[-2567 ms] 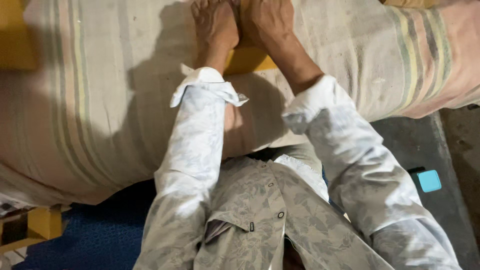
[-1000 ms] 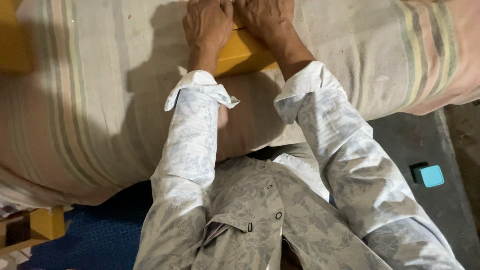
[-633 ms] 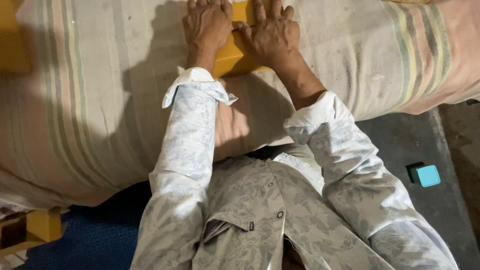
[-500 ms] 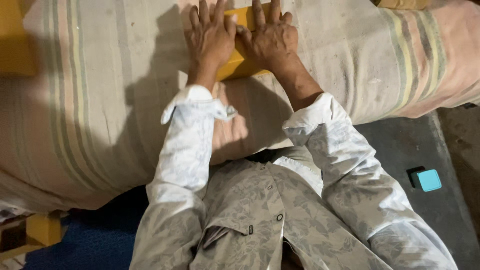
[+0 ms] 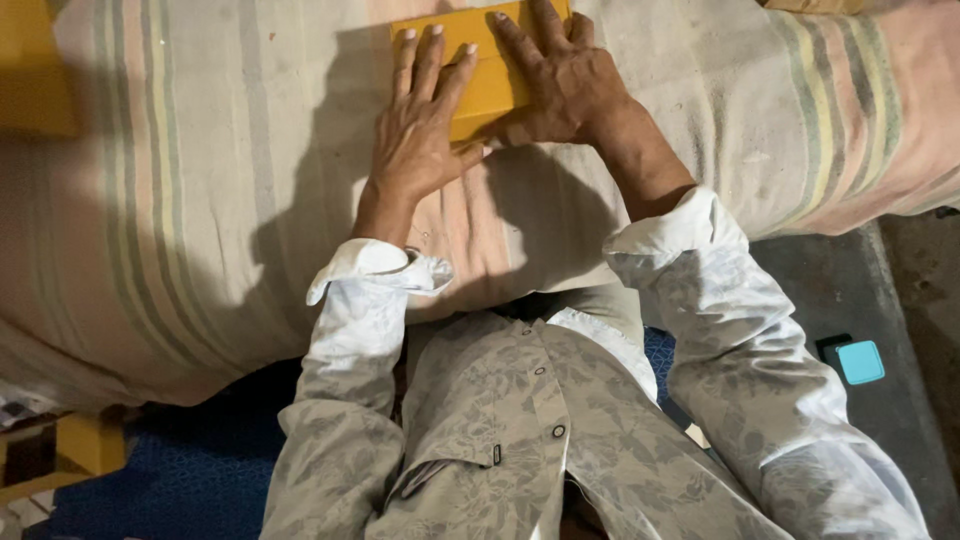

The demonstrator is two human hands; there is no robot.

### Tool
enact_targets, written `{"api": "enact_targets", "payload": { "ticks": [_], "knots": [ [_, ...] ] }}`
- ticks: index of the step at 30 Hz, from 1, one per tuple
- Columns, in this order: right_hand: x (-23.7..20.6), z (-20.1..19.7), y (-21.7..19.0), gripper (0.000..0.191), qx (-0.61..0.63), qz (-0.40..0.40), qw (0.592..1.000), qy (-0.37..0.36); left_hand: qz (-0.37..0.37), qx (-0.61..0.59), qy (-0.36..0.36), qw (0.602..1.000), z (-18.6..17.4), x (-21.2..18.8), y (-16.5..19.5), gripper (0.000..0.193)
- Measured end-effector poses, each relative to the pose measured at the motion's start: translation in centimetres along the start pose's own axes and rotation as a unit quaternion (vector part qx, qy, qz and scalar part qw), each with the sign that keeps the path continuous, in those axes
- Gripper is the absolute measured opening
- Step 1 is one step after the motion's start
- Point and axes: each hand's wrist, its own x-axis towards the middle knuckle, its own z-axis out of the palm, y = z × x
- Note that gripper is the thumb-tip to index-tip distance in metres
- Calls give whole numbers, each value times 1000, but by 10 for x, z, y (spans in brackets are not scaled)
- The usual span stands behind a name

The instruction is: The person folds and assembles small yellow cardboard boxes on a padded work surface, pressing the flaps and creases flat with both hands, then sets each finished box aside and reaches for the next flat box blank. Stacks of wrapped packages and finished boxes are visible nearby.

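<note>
Yellow sheet (image 5: pixel 478 68) lies flat on striped cloth (image 5: pixel 200 180) covering surface, near far edge of view. Work appears midway: sheet already spread flat, pressing or smoothing under way, far end out of view. Left hand (image 5: pixel 422 128): grip apart, fingers splayed, palm down on sheet's near left part. Right hand (image 5: pixel 560 78): grip apart, flat on sheet's right part. Neither hand clasps anything. Small teal object (image 5: pixel 860 361) on dark floor, well apart.

One head-worn camera looks steeply down (close in) over the person's chest onto a striped cloth (image 5: pixel 200 200).
</note>
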Motion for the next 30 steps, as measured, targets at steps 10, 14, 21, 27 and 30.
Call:
{"api": "enact_targets", "payload": {
  "ticks": [10, 14, 21, 27, 30],
  "knots": [
    [-5, 16, -13, 133, -96, 67, 993, -4, -49, 81, 78, 992, 22, -4, 6, 128],
    [-11, 12, -7, 116, -92, 27, 994, 60, -78, 48, 53, 994, 21, -5, 1, 125],
    [4, 2, -41, 132, -89, 177, 975, -103, -66, 166, 48, 983, 48, 35, 28, 75],
    [-15, 19, 2, 118, -146, -9, 989, 32, -7, 183, 29, 983, 33, 15, 16, 77],
    [-22, 28, 11, 110, -80, -24, 996, 24, -34, 26, -31, 999, 16, 11, 8, 81]
  ]
}}
